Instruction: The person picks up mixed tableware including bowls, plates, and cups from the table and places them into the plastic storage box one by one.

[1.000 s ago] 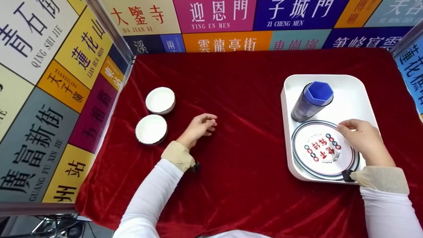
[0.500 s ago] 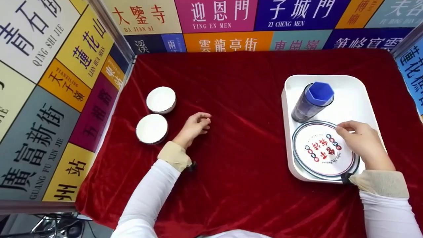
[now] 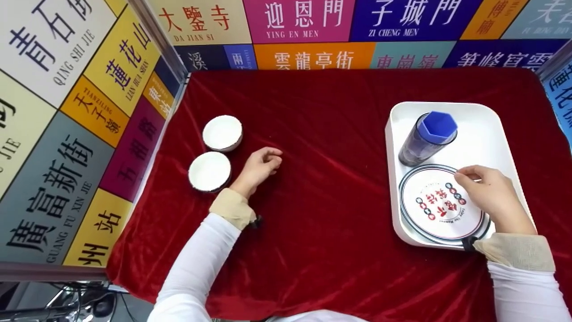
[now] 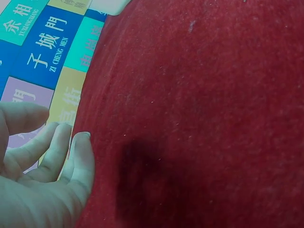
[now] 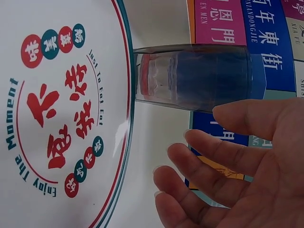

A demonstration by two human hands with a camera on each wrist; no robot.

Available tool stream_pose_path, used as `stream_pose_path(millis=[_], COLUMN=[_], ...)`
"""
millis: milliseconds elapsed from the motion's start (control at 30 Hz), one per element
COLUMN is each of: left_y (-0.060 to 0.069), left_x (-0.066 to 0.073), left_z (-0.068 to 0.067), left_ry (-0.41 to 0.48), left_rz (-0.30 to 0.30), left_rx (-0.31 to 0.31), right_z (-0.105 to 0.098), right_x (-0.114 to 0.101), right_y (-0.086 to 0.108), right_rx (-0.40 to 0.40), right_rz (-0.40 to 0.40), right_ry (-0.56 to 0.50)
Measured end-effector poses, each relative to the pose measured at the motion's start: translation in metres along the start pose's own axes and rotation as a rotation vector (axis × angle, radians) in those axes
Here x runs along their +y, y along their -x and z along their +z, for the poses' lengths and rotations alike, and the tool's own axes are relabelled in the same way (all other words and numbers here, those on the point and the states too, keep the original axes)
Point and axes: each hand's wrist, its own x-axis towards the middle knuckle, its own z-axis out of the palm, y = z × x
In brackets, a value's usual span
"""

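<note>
My left hand (image 3: 258,170) hovers over the red cloth, just right of two white bowls (image 3: 210,171), with its fingers loosely bent around nothing. In the left wrist view the same hand (image 4: 45,166) shows bare fingers. My right hand (image 3: 489,190) is above the right edge of stacked white plates (image 3: 435,205) with red lettering. In the right wrist view the relaxed fingers (image 5: 204,175) hold nothing and stand apart from the plate (image 5: 71,114). Behind the plates is a dark see-through tumbler (image 3: 415,147) with a blue hexagonal cup (image 3: 438,126) inside; something red shows at its base.
A white tray (image 3: 482,129) carries the plates and tumbler on the right of the red cloth (image 3: 313,214). Panels with printed signs (image 3: 308,20) wall off the back and left sides. Cables and equipment (image 3: 89,304) lie at the lower left, beyond the cloth.
My left hand has drifted left, closer to the bowls. The right hand stays over the plates with little movement. The head view has shifted slightly; bowls, plates and tumbler have not moved on the cloth.
</note>
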Motion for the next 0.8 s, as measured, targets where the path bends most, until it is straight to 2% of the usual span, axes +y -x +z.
stream_pose_path(millis=[300,567,667,800], left_y=[0.000,0.001,0.001,0.000], left_x=[0.004,0.007,0.007,0.008], left_z=[-0.004,-0.012,-0.017,-0.021], left_ry=[-0.068,-0.157,-0.176,-0.156], left_rz=[0.029,0.076,0.082,0.079], left_rx=[0.001,0.048,0.053,0.049], right_z=[0.003,0.005,0.005,0.006], right_x=[-0.005,-0.007,-0.007,-0.008], right_y=[-0.001,-0.001,-0.001,-0.001], right_rx=[-0.003,-0.015,-0.025,-0.028], right_rz=[-0.029,-0.029,-0.020,-0.014], right_ry=[0.016,0.022,0.015,0.013])
